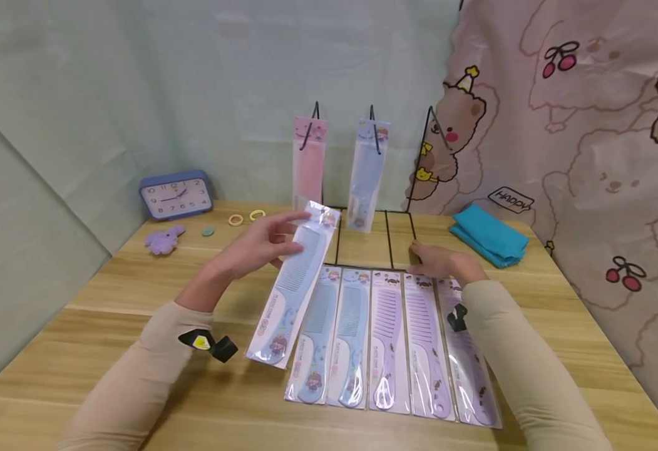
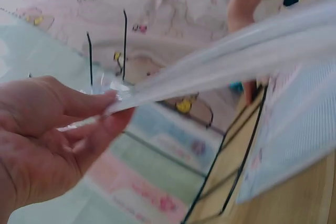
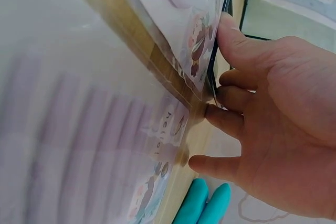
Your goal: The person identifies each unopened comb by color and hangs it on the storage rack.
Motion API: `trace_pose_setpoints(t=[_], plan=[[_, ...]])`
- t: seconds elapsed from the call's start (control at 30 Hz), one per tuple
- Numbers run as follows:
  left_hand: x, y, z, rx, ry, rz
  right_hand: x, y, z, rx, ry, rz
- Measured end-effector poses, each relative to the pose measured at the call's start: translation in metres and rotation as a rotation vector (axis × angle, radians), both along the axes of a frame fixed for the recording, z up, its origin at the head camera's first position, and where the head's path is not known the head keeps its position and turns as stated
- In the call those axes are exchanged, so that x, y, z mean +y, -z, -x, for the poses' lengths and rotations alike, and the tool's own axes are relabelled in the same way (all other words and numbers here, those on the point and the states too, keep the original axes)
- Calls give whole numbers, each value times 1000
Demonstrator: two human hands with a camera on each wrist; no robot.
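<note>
My left hand point(image 1: 292, 235) pinches the top of a packaged light-blue comb point(image 1: 297, 275) and holds it tilted above the wooden table point(image 1: 109, 326). The left wrist view shows thumb and fingers point(image 2: 113, 103) pinching the clear wrapper point(image 2: 236, 51). Several packaged combs lie side by side on the table: two blue point(image 1: 334, 332) and three purple point(image 1: 413, 338). My right hand point(image 1: 421, 257) rests with its fingertips point(image 3: 210, 111) on the table against the black wire rack base point(image 3: 231, 3), at the tops of the purple packages point(image 3: 197, 40). It holds nothing.
The wire rack point(image 1: 389, 241) stands at the back, with a pink comb point(image 1: 308, 156) and a blue comb point(image 1: 369, 169) hanging on its hooks. A blue clock point(image 1: 175, 194), purple toy point(image 1: 163, 240) and hair rings point(image 1: 235, 220) sit back left. A teal cloth point(image 1: 489, 235) lies right.
</note>
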State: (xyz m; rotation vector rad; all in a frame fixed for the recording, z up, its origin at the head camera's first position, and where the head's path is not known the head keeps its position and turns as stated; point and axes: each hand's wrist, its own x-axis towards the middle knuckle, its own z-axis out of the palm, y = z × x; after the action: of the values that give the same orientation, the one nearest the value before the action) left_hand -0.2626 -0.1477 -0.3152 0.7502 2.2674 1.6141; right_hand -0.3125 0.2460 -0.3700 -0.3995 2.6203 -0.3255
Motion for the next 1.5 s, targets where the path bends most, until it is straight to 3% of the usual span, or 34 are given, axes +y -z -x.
trace_pose_setpoints(t=[0.27,0.4,0.53,0.8,1.17,1.3,1.5], plan=[[40,-20,-9,68,-62,-265,2,1,2,9,0,-16],[58,-29,-12,102,-6,-397,2,1,2,9,-8,-15],[72,-38,-12,136,64,-471,0,0,2,13,-7,-6],[93,-47,-4,191,103,-412,2,0,1,18,6,3],[105,-42,12,183,41,-357,2,0,0,19,4,6],[109,-40,23,165,-12,-335,2,0,1,22,4,-2],[118,-38,48,113,-139,-340,2,-1,-1,21,-11,-5]])
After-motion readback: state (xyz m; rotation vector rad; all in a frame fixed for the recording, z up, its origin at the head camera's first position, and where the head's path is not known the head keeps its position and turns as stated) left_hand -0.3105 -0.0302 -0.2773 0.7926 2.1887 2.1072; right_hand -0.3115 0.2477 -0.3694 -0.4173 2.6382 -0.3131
